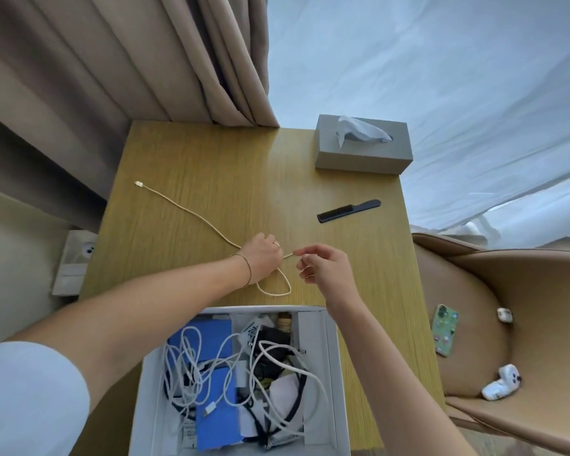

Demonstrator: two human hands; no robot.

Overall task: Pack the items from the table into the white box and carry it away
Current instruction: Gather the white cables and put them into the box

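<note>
1. Nearest: one white box [329,373], open, at the table's near edge. Inside, a tangle of white cables [211,373], count unclear, at least two; two blue packets [214,419]; dark items and a pale pouch, too jumbled to count.

2. Just beyond the box: two hands on one beige braided cable [185,209]. The left hand [260,256] is curled over the cable where a loop lies on the table [211,159]; the fingers appear to grip it, though the contact is hidden beneath the hand. The right hand [323,266] pinches the cable's near end between thumb and fingertips, lifted just off the wood.

3. The cable's far length trails away to the left; its connector [139,184] lies flat, well apart from both hands. Judged step: coiling the cable before boxing.

4. Risks, as judgement: the free end could whip or drag off the left edge while being gathered; a loose coil could spring open and snag the white cables, making the box harder to pack.

5. Mid-table right: one black comb [348,210], not yet packed.

6. Far right corner: one grey tissue box [362,149], one tissue raised.

7. Beside the table, on a tan chair [540,291]: one phone [444,329] and two small white objects.
</note>
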